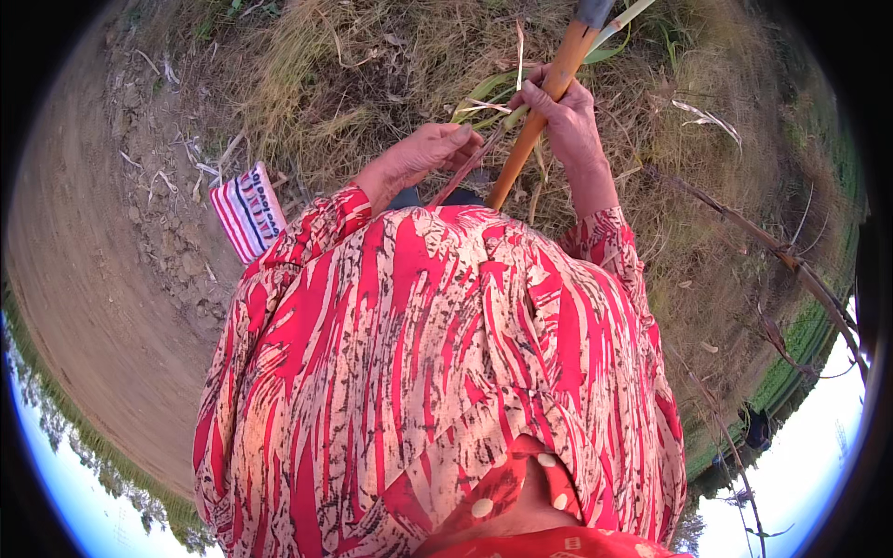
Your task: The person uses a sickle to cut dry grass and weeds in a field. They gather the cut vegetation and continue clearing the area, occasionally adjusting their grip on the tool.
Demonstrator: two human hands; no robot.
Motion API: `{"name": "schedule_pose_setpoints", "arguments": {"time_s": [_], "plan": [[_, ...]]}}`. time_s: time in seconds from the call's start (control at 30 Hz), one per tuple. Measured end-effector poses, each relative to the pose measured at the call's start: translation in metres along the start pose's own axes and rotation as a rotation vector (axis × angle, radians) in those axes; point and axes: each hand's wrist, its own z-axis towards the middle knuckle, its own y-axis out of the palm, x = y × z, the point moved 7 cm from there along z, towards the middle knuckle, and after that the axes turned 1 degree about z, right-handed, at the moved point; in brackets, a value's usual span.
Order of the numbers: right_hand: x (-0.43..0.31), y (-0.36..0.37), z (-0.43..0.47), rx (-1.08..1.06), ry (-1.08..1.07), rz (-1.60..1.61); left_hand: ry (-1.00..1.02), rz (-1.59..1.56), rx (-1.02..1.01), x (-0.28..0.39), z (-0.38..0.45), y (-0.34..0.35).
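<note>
My right hand grips the orange-brown wooden handle of a long tool, which slants down toward my body. A grey metal socket caps its upper end; whatever lies past it is out of frame. The same hand also holds a plant stalk with a reddish lower part and green leaves. Just left of the stalk is my left hand, fingers loosely curled and thumb apart from them. Nothing shows inside it, and I cannot tell whether its fingertips touch the stalk.
Dry grass covers the ground ahead. Bare cloddy soil stretches along the left. A striped cloth bearing writing is beside my left sleeve. Dry brown stems arch along the right, with a green crop strip beyond.
</note>
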Motion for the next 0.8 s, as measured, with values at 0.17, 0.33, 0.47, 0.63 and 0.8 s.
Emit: {"name": "schedule_pose_setpoints", "arguments": {"time_s": [0.17,0.33,0.47,0.63,0.8], "plan": [[-0.009,0.010,0.000,-0.054,0.058,-0.015,0.008,-0.279,-0.253,0.027,0.029,0.036],[-0.011,0.019,0.001,-0.185,0.022,-0.051,0.040,-0.383,-0.186,0.037,0.030,0.030],[-0.017,0.024,0.001,-0.234,0.085,-0.017,0.025,-0.405,-0.266,0.052,0.029,0.038],[-0.022,0.011,-0.002,-0.112,0.040,-0.082,-0.011,-0.364,-0.122,0.046,0.042,0.035],[-0.026,0.018,0.005,-0.021,-0.107,-0.258,-0.031,-0.394,0.065,0.029,0.053,0.002]]}}
